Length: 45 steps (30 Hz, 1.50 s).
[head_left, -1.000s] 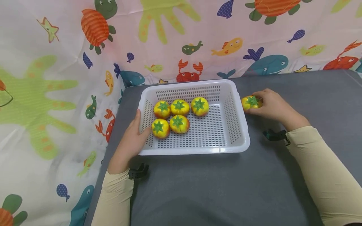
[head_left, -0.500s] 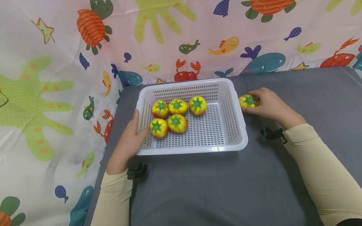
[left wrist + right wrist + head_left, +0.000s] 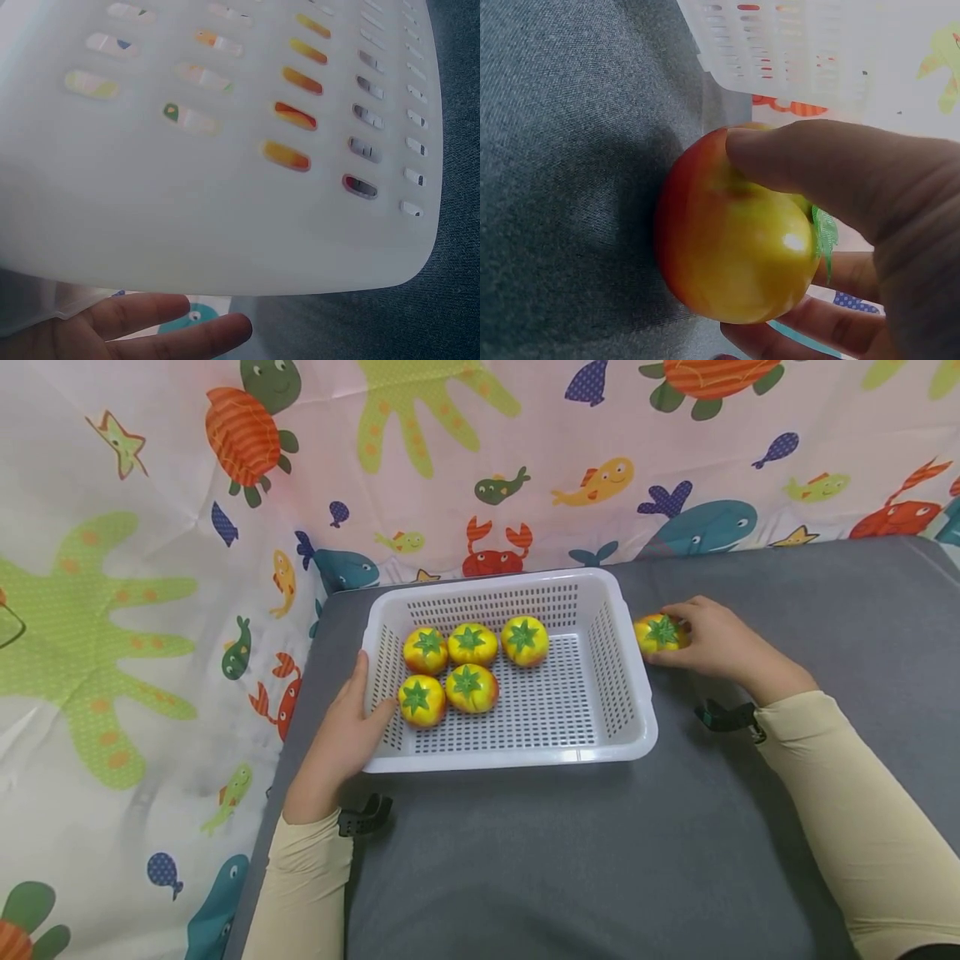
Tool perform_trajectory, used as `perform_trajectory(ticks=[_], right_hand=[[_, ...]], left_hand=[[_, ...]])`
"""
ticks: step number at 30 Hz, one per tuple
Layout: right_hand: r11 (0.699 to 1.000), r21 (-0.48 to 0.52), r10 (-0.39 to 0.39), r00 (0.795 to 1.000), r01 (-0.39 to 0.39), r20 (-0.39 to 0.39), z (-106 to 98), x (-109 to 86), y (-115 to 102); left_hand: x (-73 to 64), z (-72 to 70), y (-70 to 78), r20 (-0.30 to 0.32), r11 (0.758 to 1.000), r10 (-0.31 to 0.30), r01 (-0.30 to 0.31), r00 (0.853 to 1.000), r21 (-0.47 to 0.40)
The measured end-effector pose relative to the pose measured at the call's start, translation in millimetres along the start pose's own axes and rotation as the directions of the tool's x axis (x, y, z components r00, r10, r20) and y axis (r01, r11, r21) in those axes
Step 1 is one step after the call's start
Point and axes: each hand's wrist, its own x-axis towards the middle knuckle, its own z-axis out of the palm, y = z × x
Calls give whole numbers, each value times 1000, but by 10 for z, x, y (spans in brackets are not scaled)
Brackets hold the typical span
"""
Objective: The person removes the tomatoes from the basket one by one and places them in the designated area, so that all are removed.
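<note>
1. Head view, change: the layout matches the frames of the last second, apart from a slight camera shift. The right hand (image 3: 716,639) stays clamped on the held fruit (image 3: 658,635), just outside the white basket (image 3: 517,763) at its 3 o'clock side. Five fruits (image 3: 471,687) sit inside, toward 9 o'clock. Judgement: handling is at a brief hold, with one piece outside.
2. Head view, support: the left hand (image 3: 341,727) grips the basket at 8 to 9 o'clock, thumb over the rim, fingers outside. The basket is rectangular, round-cornered and slotted. The desk (image 3: 540,852) is matte grey; the curtain (image 3: 450,518) at 12 o'clock is creased, printed cloth.
3. Left wrist view: smooth, translucent wall with oblong slots; yellow-orange colour shows through. Two extended fingers lie at 7 o'clock.
4. Right wrist view: the held fruit is a squat, glossy globe, yellow shading to red, with a green leaf cap at 3 o'clock. The thumb presses at 1 o'clock, fingers at 5 o'clock. Desk contact: cannot tell.
</note>
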Motion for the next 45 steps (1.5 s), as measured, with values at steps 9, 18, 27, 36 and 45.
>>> perform_trajectory(ticks=[9, 18, 27, 36, 45], right_hand=[[1000, -9, -3, 1000, 3, -4, -8, -33, 8], [1000, -10, 0, 1000, 0, -12, -42, -70, 36], [998, -57, -21, 1000, 20, -19, -140, -114, -29], [993, -111, -34, 999, 32, -9, -245, -135, -142], [994, -87, -64, 998, 62, -26, -363, -174, -268]], left_hand=[[-8, -5, 5, 6, 1000, -3, 3, 1000, -7], [-12, -4, 22, 5, 1000, 2, -2, 1000, -2], [-10, -10, 10, 8, 1000, 2, -2, 1000, 5], [-6, -7, 5, 7, 1000, 1, -1, 1000, 3], [-13, -14, 12, 13, 1000, 9, -9, 1000, -9]])
